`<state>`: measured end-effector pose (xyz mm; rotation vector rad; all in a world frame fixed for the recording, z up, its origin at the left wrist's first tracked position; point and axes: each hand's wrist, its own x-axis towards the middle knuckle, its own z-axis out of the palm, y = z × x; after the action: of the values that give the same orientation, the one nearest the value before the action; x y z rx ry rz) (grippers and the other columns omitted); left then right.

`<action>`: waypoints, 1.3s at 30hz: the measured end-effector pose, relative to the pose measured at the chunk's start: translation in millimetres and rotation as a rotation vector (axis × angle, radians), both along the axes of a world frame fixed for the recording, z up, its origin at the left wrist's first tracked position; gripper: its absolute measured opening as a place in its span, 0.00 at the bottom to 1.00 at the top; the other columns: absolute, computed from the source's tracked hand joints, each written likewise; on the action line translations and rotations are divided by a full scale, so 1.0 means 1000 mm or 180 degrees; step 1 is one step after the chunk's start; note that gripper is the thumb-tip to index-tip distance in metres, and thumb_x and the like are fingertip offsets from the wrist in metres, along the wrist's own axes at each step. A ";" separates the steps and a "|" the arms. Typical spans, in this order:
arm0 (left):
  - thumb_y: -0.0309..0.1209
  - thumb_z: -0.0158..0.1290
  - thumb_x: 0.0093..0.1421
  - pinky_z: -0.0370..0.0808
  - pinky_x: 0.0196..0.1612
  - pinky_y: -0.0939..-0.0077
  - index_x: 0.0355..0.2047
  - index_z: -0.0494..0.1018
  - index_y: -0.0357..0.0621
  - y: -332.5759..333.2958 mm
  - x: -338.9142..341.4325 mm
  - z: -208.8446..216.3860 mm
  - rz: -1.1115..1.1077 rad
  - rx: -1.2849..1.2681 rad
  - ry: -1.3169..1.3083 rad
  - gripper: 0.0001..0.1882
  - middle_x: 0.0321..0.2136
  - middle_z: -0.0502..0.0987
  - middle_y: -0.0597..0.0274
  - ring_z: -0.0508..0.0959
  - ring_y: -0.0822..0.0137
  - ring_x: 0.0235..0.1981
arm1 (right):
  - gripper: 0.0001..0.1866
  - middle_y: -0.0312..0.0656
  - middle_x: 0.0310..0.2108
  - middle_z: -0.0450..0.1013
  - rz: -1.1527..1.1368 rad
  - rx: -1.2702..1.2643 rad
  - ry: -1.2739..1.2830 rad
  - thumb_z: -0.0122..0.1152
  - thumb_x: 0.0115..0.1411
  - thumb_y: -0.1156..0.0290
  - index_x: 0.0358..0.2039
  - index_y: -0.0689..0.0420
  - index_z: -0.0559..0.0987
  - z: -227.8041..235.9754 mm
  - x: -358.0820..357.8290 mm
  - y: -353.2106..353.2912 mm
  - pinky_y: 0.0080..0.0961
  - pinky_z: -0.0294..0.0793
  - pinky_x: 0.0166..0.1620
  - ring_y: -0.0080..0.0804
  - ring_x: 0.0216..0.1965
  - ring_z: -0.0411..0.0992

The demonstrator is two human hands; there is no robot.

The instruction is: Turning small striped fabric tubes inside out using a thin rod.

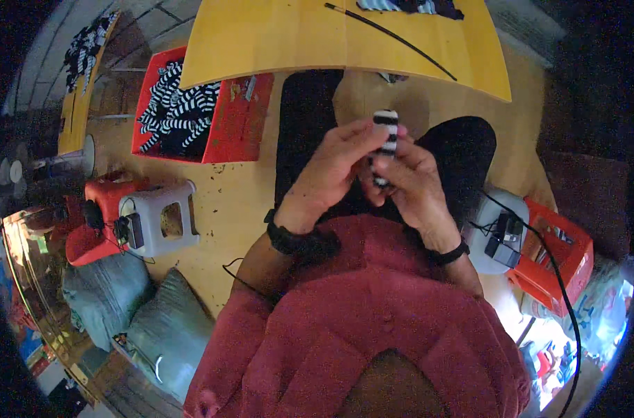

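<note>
A small black-and-white striped piece of knitted fabric (386, 125) is held between both hands, above my lap. My left hand (334, 159) closes on its upper part, with the thumb lying along the stripes. Lower down, the fingers of my right hand (416, 182) are curled around the piece, and a bit of white shows below them. Its full shape is hidden by my fingers. Beyond my hands, a thin dark stick (395, 38) lies on the yellow tabletop (275, 35).
A red bin (241, 122) full of striped knitted pieces (181, 104) stands left of my knees. Striped cloth (414, 5) lies at the table's far edge. Grey stools (157, 221) flank me, with devices on them. Cushions (167, 331) lie at left. A black cable (560, 279) hangs at right.
</note>
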<state>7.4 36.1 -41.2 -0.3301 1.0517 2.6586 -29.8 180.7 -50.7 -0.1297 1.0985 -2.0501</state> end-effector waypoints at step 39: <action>0.29 0.45 0.59 0.74 0.34 0.69 0.32 0.67 0.39 -0.066 -0.011 -0.008 0.2596 0.1540 0.0125 0.06 0.27 0.71 0.57 0.74 0.62 0.30 | 0.08 0.41 0.30 0.76 -0.0431 0.2450 0.2907 0.58 0.52 0.78 0.35 0.61 0.78 0.021 0.004 0.048 0.21 0.70 0.40 0.26 0.33 0.72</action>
<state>-3.1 -29.9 -48.9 -0.7200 0.2460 3.5099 -26.1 228.2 -29.6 -0.6447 2.4234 -1.5112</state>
